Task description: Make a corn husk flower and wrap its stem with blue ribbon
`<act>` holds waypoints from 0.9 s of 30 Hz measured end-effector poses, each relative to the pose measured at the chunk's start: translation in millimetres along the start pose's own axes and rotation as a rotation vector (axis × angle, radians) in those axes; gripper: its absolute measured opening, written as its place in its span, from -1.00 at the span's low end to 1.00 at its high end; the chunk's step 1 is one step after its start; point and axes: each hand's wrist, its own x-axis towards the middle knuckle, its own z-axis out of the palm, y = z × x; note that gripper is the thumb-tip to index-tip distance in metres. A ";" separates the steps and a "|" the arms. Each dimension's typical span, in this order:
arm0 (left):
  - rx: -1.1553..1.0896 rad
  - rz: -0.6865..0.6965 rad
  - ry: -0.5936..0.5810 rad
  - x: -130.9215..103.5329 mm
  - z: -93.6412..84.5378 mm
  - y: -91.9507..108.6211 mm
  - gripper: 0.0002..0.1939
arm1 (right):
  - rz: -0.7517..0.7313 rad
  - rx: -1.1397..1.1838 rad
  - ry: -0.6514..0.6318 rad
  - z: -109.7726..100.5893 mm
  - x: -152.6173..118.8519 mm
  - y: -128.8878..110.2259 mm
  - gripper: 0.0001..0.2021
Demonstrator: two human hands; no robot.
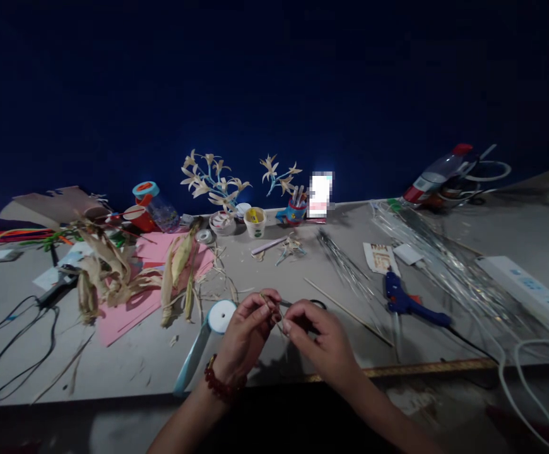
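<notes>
Just above the table's front edge, my left hand [250, 325] and my right hand [322, 334] are close together. A thin pale strip [281, 317] runs between their fingertips; whether it is husk or wire is too small to tell. Both hands are closed, pinching at it with thumb and fingers. A beaded bracelet [222, 383] circles my left wrist. Beside that hand lies a roll of light blue ribbon [222, 316], its loose end [192, 359] trailing to the table edge. Dark scissors [319, 304], mostly hidden, lie behind my right hand.
Dried corn husks [108, 268] cover pink paper [130, 315] at left. Husk flowers [208, 176] stand at the back near a phone [320, 194]. Rightward lie a thin stick [350, 312], wires [345, 261], a blue glue gun [414, 306] and a power strip [530, 290].
</notes>
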 end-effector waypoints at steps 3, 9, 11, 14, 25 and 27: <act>-0.030 -0.040 0.024 0.3 2.1 0.2 -0.79 | -0.080 0.002 -0.005 1.3 3.0 1.0 -0.91; -0.008 -0.032 0.071 0.3 5.5 0.2 -0.76 | -0.141 0.066 -0.044 3.2 7.2 -1.7 -0.89; 0.027 -0.015 0.071 -0.2 6.6 0.9 -0.77 | -0.109 0.088 -0.046 3.8 7.1 -2.7 -0.89; 0.071 0.010 0.053 -0.8 6.2 2.5 -0.78 | -0.049 0.104 -0.023 4.9 6.2 -2.9 -0.90; 0.165 0.133 -0.010 2.9 -5.5 10.2 -0.78 | 0.053 0.109 -0.019 4.1 3.4 -2.0 -0.88; 0.172 0.147 -0.008 2.4 -4.8 10.1 -0.79 | 0.126 0.166 -0.031 3.9 2.9 -0.4 -0.85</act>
